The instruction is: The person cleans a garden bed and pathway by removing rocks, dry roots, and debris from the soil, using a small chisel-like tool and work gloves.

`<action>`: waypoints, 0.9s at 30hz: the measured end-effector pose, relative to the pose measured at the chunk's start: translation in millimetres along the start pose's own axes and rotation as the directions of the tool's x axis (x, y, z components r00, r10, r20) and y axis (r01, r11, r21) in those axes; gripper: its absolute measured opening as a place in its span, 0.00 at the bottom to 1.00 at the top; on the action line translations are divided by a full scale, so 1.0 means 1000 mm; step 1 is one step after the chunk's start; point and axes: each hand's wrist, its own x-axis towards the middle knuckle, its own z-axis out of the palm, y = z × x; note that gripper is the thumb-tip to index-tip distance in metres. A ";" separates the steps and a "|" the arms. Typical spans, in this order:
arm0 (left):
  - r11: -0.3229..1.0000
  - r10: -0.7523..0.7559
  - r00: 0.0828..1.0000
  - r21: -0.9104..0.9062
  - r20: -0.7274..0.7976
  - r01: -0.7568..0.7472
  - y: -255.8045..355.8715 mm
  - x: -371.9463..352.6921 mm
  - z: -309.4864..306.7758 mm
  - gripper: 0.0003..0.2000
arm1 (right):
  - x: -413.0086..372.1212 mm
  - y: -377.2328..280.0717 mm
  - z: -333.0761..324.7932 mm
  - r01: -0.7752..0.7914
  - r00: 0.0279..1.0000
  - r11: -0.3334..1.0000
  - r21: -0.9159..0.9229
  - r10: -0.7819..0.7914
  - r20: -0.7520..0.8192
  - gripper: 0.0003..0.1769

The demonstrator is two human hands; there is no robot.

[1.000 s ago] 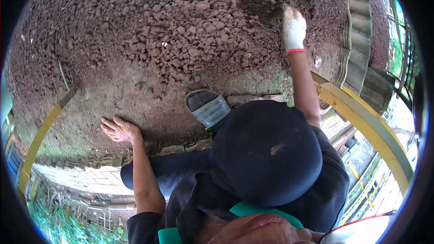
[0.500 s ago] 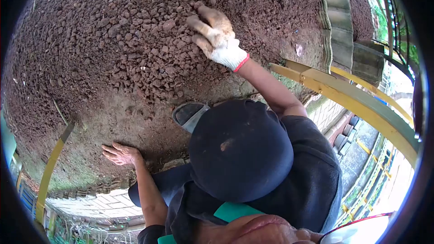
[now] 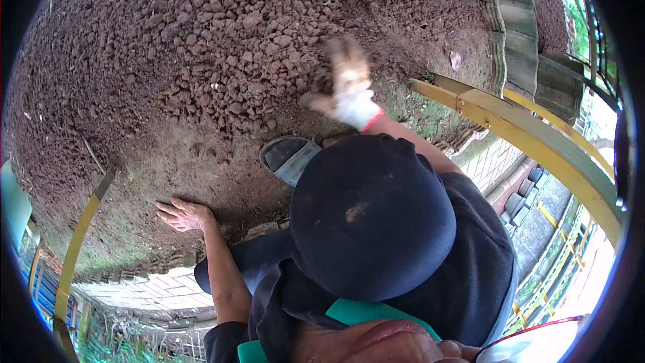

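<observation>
My right hand (image 3: 349, 87) wears a white knit glove, soil-stained over the fingers, with a red cuff edge. It is blurred by motion, its thumb spread away from the fingers, over the near edge of the clumpy brown soil (image 3: 248, 47). Bare, with fingers spread flat, my left hand (image 3: 185, 216) rests on the smoother packed ground (image 3: 195, 161) at left. Between the arms, a rounded dark cloth-covered shape (image 3: 369, 222) with a brown smudge hides part of the ground. A grey shoe (image 3: 290, 159) shows just beyond it.
A curved yellow metal bar (image 3: 537, 141) runs past my right arm, and a thinner yellow bar (image 3: 77, 249) stands at left. Grey corrugated sheets (image 3: 517, 23) edge the soil at upper right. Light paving (image 3: 148, 290) lies below the ground's edge at lower left.
My gloved right hand has swept right and nearer to me across the soil, its fingers less bent. The left hand stays flat on the ground; the view has shifted slightly.
</observation>
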 end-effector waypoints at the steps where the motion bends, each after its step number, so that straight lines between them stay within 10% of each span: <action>1: 1.000 -0.006 1.000 0.004 0.001 0.006 0.000 0.003 0.000 0.32 | 0.009 -0.013 0.002 0.067 0.998 0.997 0.028 -0.067 -0.001 0.60; 11: 1.000 -0.003 1.000 -0.023 0.010 0.003 0.005 -0.001 -0.006 0.32 | 0.103 0.062 0.015 0.256 0.952 0.931 -0.260 -0.289 -0.097 0.35; 17: 0.999 -0.008 1.000 -0.036 0.002 0.009 0.006 0.000 -0.003 0.32 | 0.156 0.110 -0.072 -0.180 0.925 0.890 -0.419 0.008 -0.380 0.27; 20: 0.999 -0.025 1.000 -0.021 0.011 0.025 0.005 0.000 -0.002 0.32 | 0.144 0.129 -0.058 -0.127 0.800 0.957 -0.262 -0.058 -0.598 0.26; 22: 1.000 -0.013 1.000 -0.024 0.006 0.014 0.006 0.001 -0.001 0.32 | 0.108 0.102 -0.022 0.184 0.802 0.919 -0.349 -0.346 -0.487 0.37; 24: 1.000 -0.008 1.000 -0.024 0.007 0.008 0.004 0.000 -0.002 0.32 | 0.071 -0.007 -0.027 0.268 0.963 0.963 -0.022 -0.267 0.026 0.38; 26: 1.000 -0.007 1.000 -0.029 0.016 0.008 0.006 0.000 -0.004 0.32 | 0.033 -0.048 0.009 0.489 0.810 0.852 0.187 -0.523 0.265 0.33; 27: 0.999 0.004 1.000 -0.038 0.013 -0.004 0.005 -0.001 -0.004 0.32 | 0.022 -0.050 0.030 0.597 0.766 0.773 0.213 -0.629 0.133 0.30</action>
